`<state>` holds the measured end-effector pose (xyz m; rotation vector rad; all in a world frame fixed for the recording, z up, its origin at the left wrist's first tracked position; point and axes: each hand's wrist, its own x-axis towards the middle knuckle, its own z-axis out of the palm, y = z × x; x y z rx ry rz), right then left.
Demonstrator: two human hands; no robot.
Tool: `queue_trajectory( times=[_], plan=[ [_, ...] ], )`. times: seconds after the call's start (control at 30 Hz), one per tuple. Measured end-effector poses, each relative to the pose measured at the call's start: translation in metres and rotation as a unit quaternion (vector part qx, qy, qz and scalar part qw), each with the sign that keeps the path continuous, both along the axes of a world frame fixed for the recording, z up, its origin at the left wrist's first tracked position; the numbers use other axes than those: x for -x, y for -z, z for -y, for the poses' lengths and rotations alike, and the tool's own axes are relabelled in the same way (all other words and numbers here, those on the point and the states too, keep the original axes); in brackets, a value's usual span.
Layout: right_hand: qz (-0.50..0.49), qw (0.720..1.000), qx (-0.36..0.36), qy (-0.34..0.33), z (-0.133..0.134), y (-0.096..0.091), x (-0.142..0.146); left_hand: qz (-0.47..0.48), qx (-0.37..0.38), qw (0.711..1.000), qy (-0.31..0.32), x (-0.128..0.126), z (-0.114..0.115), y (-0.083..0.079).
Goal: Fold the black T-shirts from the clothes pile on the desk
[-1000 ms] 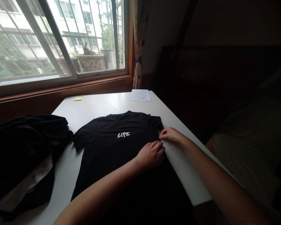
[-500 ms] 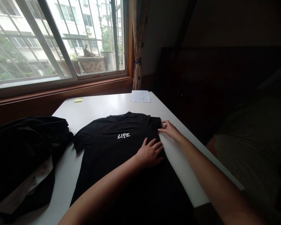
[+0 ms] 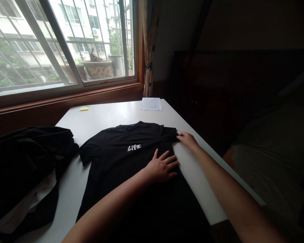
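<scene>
A black T-shirt (image 3: pixel 116 162) with small white lettering lies spread on the white table (image 3: pixel 111 113), its collar toward the far side. My left hand (image 3: pixel 162 167) rests flat on the shirt near its right edge, fingers spread. At the right sleeve, my right hand (image 3: pixel 186 139) pinches the sleeve's outer end between thumb and fingers. The left sleeve lies flat on the table. The lower part of the shirt is dark and partly hidden behind my left forearm.
A heap of dark clothing (image 3: pixel 22 168) lies on the table's left side. Yellow sticky notes (image 3: pixel 84 108) and a stack of printed papers (image 3: pixel 151 104) sit at the far edge. Beyond is a barred window (image 3: pixel 73 44) with a curtain (image 3: pixel 148 50) beside it.
My right hand has closed on the sleeve end and drawn it slightly outward to the right. My left hand stays spread on the shirt, almost unmoved.
</scene>
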<state>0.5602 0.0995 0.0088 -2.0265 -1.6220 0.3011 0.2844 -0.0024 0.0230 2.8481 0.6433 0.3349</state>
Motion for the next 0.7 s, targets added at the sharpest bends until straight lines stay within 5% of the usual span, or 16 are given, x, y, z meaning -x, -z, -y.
queue_trajectory(
  times=[0.4, 0.57, 0.7],
  plan=[
    [0.074, 0.992, -0.065, 0.079, -0.008, -0.007, 0.021, 0.004, 0.02, 0.999, 0.05, 0.01, -0.002, -0.011],
    [0.138, 0.975, -0.151, -0.092, -0.001, -0.018, 0.044, 0.037, -0.046, 0.997, -0.059, 0.025, -0.032, -0.009],
    [0.158, 0.961, -0.116, -0.193, -0.001, -0.019, 0.07, 0.006, -0.075, 0.975, -0.209, 0.055, -0.07, -0.005]
  ],
)
